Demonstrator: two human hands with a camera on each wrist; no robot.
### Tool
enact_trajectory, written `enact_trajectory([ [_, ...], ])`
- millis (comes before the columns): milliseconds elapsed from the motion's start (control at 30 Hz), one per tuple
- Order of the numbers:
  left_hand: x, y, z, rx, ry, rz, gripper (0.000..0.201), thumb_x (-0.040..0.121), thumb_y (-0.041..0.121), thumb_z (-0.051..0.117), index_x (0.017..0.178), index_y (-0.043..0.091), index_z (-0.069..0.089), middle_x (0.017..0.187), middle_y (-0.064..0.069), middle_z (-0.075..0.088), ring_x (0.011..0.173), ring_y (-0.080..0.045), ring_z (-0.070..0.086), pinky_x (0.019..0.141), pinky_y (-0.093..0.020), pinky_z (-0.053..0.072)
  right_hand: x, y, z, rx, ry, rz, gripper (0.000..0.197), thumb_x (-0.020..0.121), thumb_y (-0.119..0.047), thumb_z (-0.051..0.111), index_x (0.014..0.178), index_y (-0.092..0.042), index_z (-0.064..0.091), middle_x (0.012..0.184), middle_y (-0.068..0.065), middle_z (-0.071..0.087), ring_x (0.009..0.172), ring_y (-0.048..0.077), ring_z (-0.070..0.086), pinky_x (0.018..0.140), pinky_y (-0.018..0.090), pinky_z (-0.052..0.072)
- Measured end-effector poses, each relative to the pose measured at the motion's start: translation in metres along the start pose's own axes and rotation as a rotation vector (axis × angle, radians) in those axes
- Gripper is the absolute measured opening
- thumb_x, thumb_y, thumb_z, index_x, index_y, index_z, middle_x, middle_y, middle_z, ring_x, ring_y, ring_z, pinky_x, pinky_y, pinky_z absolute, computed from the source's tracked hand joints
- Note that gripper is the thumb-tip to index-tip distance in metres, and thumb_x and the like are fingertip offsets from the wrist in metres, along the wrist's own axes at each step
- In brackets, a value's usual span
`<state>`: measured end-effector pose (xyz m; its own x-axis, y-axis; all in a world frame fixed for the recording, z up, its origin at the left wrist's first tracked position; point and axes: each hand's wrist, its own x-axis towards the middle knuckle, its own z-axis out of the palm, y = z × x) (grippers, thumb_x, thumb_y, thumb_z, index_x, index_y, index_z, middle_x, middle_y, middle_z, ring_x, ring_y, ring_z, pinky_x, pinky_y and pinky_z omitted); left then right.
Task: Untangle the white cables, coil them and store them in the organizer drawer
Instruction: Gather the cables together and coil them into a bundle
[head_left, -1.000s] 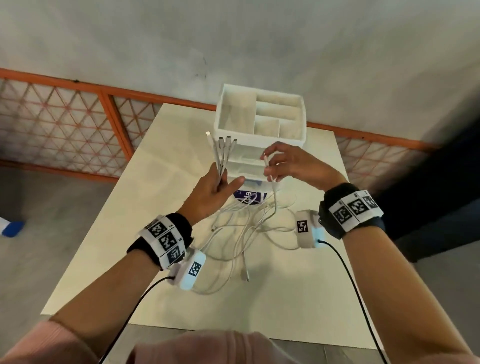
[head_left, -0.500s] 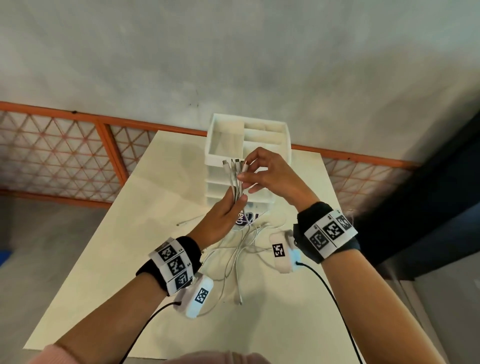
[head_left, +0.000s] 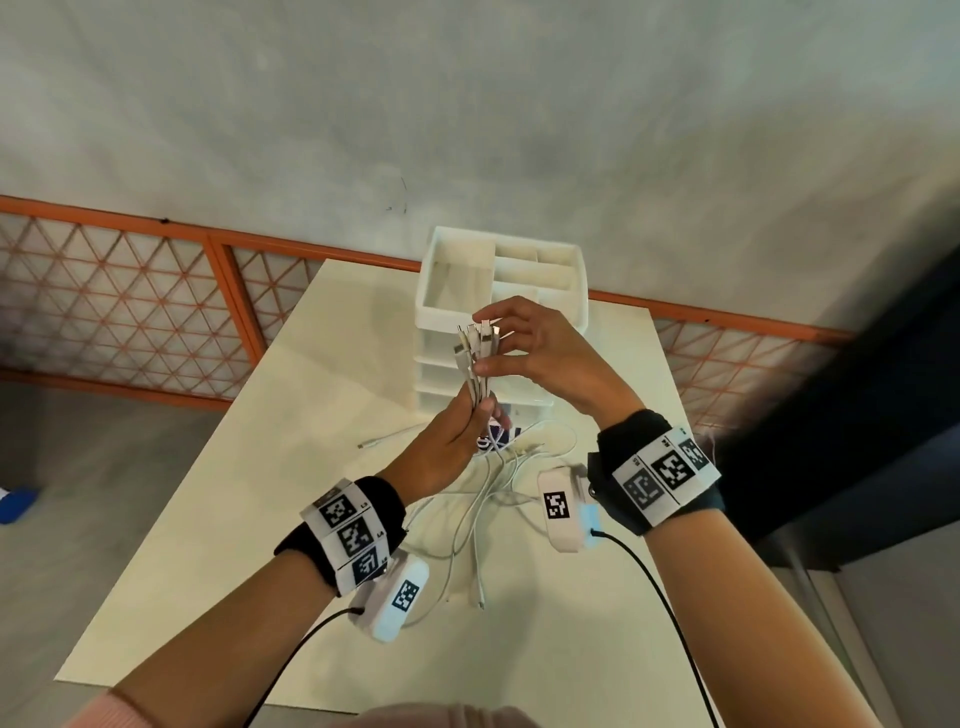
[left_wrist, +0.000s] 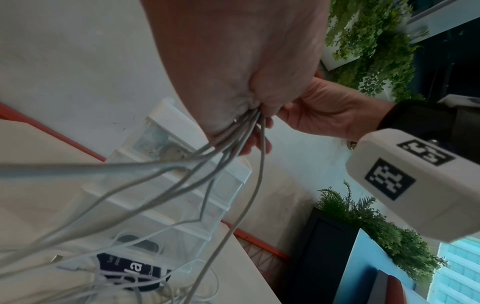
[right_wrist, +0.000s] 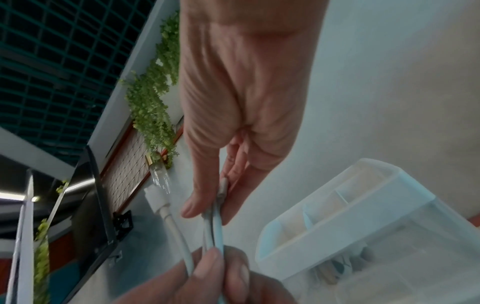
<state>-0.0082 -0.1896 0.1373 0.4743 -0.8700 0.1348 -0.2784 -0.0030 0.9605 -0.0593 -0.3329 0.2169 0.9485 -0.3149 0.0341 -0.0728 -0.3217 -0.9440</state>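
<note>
Several white cables (head_left: 475, 364) are bunched upright, plug ends up, in front of the white organizer (head_left: 501, 291). My left hand (head_left: 457, 436) grips the bunch from below; the cable lengths (left_wrist: 182, 185) hang from it down to a loose tangle (head_left: 467, 514) on the table. My right hand (head_left: 519, 343) pinches the plug ends near the top between thumb and fingers (right_wrist: 200, 203). One plug (right_wrist: 158, 197) stands free beside that pinch. The left thumb (right_wrist: 207, 265) presses the cables lower down. The organizer's drawers (left_wrist: 182, 205) look shut.
The cream table (head_left: 260, 493) holds a dark blue label or packet (head_left: 496, 441) by the organizer's base and one cable end (head_left: 379, 441) lying out to the left. An orange mesh railing (head_left: 130, 312) runs behind the table. Black wrist-camera leads (head_left: 660, 597) trail from both wrists.
My right hand has come over from the right to the plug ends and now pinches them above the left hand. The bunch has tightened and stands more upright.
</note>
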Motion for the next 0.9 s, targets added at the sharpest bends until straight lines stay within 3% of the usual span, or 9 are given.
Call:
enact_trajectory([
  [100, 0.003, 0.000, -0.006, -0.065, -0.011, -0.027, 0.022, 0.103, 0.020, 0.026, 0.097, 0.014, 0.046, 0.094, 0.001, 0.062, 0.082, -0.005, 0.060, 0.084, -0.028, 0.048, -0.002, 0.003, 0.002, 0.004, 0.043, 0.013, 0.071, 0.069, -0.012, 0.083, 0.129, -0.018, 0.045, 0.110, 0.004, 0.063, 0.096, 0.013, 0.065, 0.076, 0.015, 0.051],
  [200, 0.004, 0.007, -0.015, -0.105, 0.020, 0.004, 0.027, 0.103, 0.020, 0.026, 0.115, 0.005, 0.045, 0.088, -0.001, 0.062, 0.080, -0.011, 0.064, 0.085, -0.031, 0.050, -0.005, 0.019, 0.005, 0.110, -0.058, 0.098, 0.088, 0.070, -0.014, 0.082, 0.140, -0.019, 0.028, 0.117, 0.001, 0.060, 0.108, 0.012, 0.060, 0.087, 0.023, 0.050],
  [300, 0.005, 0.012, -0.023, -0.117, 0.056, 0.035, 0.023, 0.103, 0.019, 0.028, 0.111, 0.011, 0.049, 0.085, 0.000, 0.060, 0.081, -0.012, 0.060, 0.083, -0.029, 0.050, -0.010, 0.037, 0.009, 0.130, -0.382, 0.237, 0.067, 0.071, -0.010, 0.074, 0.127, -0.008, 0.038, 0.099, -0.007, 0.063, 0.102, 0.010, 0.062, 0.090, 0.025, 0.047],
  [400, 0.002, 0.017, -0.024, -0.189, 0.025, 0.031, 0.020, 0.101, 0.024, 0.029, 0.094, 0.019, 0.047, 0.081, 0.001, 0.057, 0.075, -0.014, 0.056, 0.076, -0.033, 0.050, -0.015, 0.049, 0.028, 0.034, -0.569, 0.263, 0.050, 0.078, -0.001, 0.073, 0.123, -0.008, 0.051, 0.121, -0.002, 0.061, 0.119, 0.007, 0.055, 0.104, 0.020, 0.040],
  [500, -0.001, 0.022, -0.024, -0.223, 0.005, 0.065, 0.024, 0.097, 0.033, 0.031, 0.091, 0.014, 0.044, 0.070, 0.003, 0.049, 0.062, -0.011, 0.047, 0.069, -0.026, 0.048, -0.017, 0.059, 0.048, 0.061, -0.530, 0.261, 0.032, 0.081, -0.004, 0.070, 0.111, -0.001, 0.062, 0.111, 0.009, 0.067, 0.109, 0.015, 0.062, 0.104, 0.026, 0.044],
  [567, 0.000, 0.026, -0.027, -0.263, 0.043, 0.074, 0.026, 0.100, 0.030, 0.028, 0.088, 0.011, 0.041, 0.066, 0.005, 0.040, 0.055, -0.007, 0.037, 0.062, -0.023, 0.045, -0.015, 0.066, 0.054, -0.082, -0.472, 0.268, 0.017, 0.082, -0.023, 0.072, 0.087, -0.007, 0.069, 0.087, 0.007, 0.070, 0.091, 0.017, 0.065, 0.099, 0.031, 0.046],
  [667, 0.000, 0.030, -0.039, -0.362, 0.149, 0.063, 0.029, 0.104, 0.022, 0.022, 0.083, 0.012, 0.039, 0.061, 0.009, 0.033, 0.049, -0.005, 0.026, 0.050, -0.018, 0.032, -0.007, 0.076, 0.048, -0.372, -0.441, 0.268, 0.030, 0.084, -0.035, 0.069, 0.060, -0.022, 0.055, 0.059, -0.008, 0.049, 0.060, 0.009, 0.046, 0.065, 0.024, 0.035],
  [800, 0.001, 0.044, -0.060, -0.479, 0.265, 0.073, 0.032, 0.103, 0.026, 0.032, 0.073, 0.015, 0.035, 0.052, 0.014, 0.029, 0.043, -0.003, 0.019, 0.042, -0.016, 0.020, -0.009, 0.105, 0.024, -0.576, -0.300, 0.223, 0.028, 0.082, -0.031, 0.072, 0.073, -0.015, 0.051, 0.077, -0.001, 0.046, 0.072, 0.013, 0.044, 0.063, 0.023, 0.030],
  [900, -0.005, 0.043, -0.070, -0.259, 0.371, 0.091, 0.039, 0.093, 0.028, 0.059, 0.064, 0.019, 0.034, 0.052, 0.007, 0.022, 0.042, -0.008, 0.018, 0.041, -0.019, 0.021, -0.013, 0.116, 0.010, -0.532, -0.102, 0.113, 0.022, 0.077, -0.022, 0.077, 0.068, -0.017, 0.058, 0.075, -0.003, 0.047, 0.074, 0.014, 0.048, 0.068, 0.018, 0.033],
])
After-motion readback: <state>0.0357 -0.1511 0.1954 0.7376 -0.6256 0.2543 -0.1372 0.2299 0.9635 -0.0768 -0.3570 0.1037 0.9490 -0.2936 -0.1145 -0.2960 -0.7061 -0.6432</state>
